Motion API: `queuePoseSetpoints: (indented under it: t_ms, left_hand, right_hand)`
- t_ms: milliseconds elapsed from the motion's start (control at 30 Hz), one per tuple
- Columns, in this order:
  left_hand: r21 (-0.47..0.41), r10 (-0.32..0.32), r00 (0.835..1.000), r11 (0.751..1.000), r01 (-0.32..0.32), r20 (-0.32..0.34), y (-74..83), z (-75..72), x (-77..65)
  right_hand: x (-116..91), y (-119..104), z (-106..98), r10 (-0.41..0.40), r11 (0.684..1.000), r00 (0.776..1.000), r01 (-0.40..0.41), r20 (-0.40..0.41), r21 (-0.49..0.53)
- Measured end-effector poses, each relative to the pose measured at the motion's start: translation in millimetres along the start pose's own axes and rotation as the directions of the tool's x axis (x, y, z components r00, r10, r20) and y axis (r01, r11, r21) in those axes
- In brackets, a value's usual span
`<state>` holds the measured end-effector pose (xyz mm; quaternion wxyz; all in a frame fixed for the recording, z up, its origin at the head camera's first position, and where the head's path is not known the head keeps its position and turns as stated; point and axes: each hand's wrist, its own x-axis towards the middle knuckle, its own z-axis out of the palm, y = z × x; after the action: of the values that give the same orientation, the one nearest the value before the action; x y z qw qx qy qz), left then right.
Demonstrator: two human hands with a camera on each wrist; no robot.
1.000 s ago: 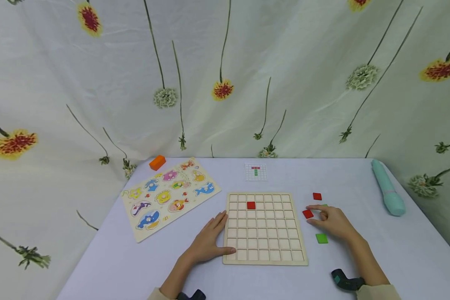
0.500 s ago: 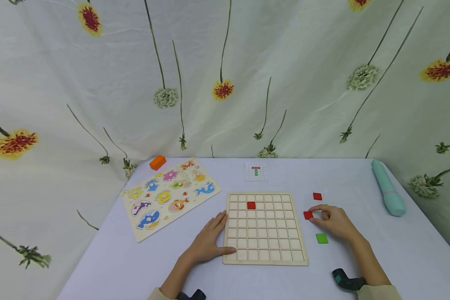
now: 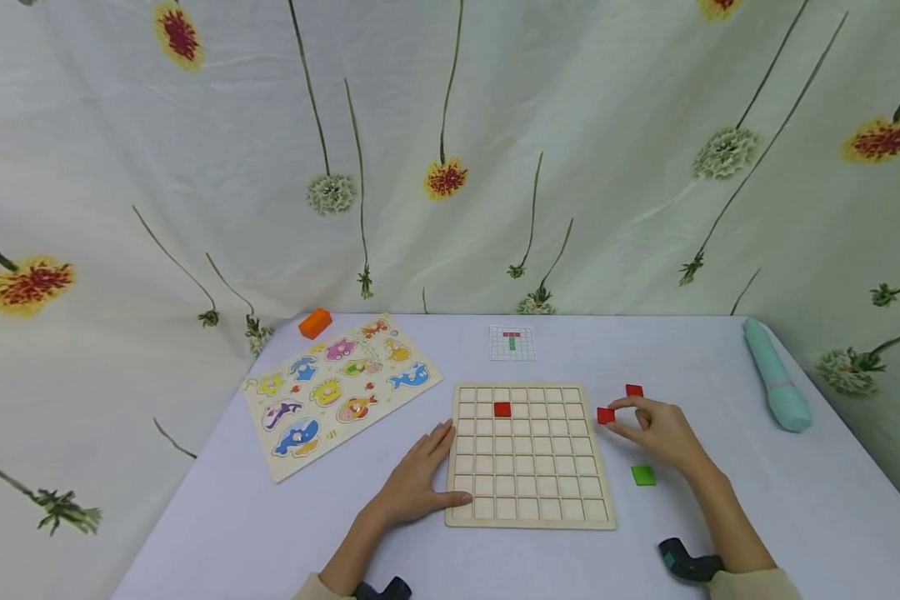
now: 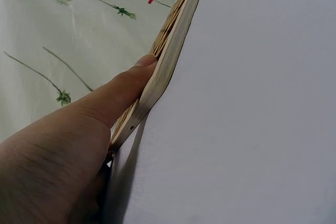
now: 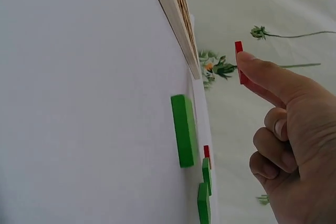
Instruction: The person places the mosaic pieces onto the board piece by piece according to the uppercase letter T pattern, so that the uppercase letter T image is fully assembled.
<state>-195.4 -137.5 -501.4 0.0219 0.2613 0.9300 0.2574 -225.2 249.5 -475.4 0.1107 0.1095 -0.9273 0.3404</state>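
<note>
In the head view a wooden grid board [image 3: 530,527] lies flat, one red square tile [image 3: 502,409] set in its second row. My left hand [image 3: 417,477] rests at the board's left edge with straight fingers; its thumb [image 4: 123,90] lies on the near corner. My right hand [image 3: 663,429] pinches another red square tile [image 5: 239,61] between thumb and forefinger, held up off the table just right of the board. Behind that hand sits a third red tile [image 3: 634,390]. A green tile [image 3: 643,476] lies nearer me; the right wrist view shows further green tiles [image 5: 203,203], hidden from the head.
A small printed grid card [image 3: 512,343] with a red and green T lies beyond the board. An animal peg puzzle [image 3: 345,392] is at left, with an orange block [image 3: 315,324] behind it. A turquoise cylindrical case [image 3: 778,379] lies far right.
My right hand has taken the red tile in a pinch and lifted it up and left toward the board. The left hand has stayed in place.
</note>
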Motion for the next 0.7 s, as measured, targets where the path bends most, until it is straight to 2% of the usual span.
queuePoseSetpoints:
  t_ms: [367,533,700]
  left_hand:
    - [0.059,-0.029,1.000,0.998,0.029,-0.004,0.8,4.2,4.0]
    - [0.064,-0.009,1.000,0.998,0.010,-0.021,0.5,4.2,3.6]
    - [0.093,-0.010,1.000,0.996,0.012,-0.025,-0.7,7.3,2.9]
  right_hand:
    - [16.3,-31.9,24.4,-0.073,0.996,0.997,0.072,0.011,0.046]
    - [27.1,-49.5,44.8,-0.037,0.998,0.998,0.035,0.042,0.060]
    - [35.4,-63.6,63.0,-0.044,0.998,0.998,0.042,0.034,0.045]
